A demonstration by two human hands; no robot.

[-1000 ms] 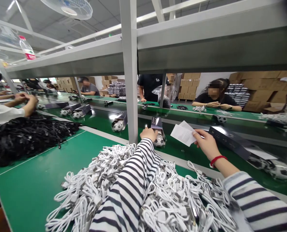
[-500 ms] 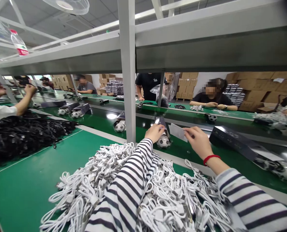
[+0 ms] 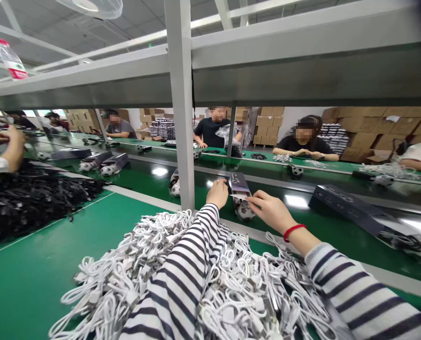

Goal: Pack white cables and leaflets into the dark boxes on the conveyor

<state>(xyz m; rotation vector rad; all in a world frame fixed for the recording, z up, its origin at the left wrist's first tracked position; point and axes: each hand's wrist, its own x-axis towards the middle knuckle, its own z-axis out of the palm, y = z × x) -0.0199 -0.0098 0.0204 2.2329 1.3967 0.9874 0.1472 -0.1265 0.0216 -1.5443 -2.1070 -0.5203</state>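
Note:
My right hand pinches a white paper slip between thumb and fingers, over the near end of a dark printed box. A black-and-white toy football pokes out of that end, below the slip. Just left of the box is my left hand, its fingers loosely bent and apart, the tips close to the box's side; whether they touch it is unclear. Under my forearms lies a large heap of bundled white USB cables.
A grey post rises left of my hands, under a long shelf. More boxed footballs lie on the dark green belt, including a long box at right. Black cables are piled at left. Several co-workers sit or stand along the line.
My right hand has moved left, bringing the slip from beside the box to its end above the football. The box has shifted slightly right, away from my left hand. The view has turned slightly.

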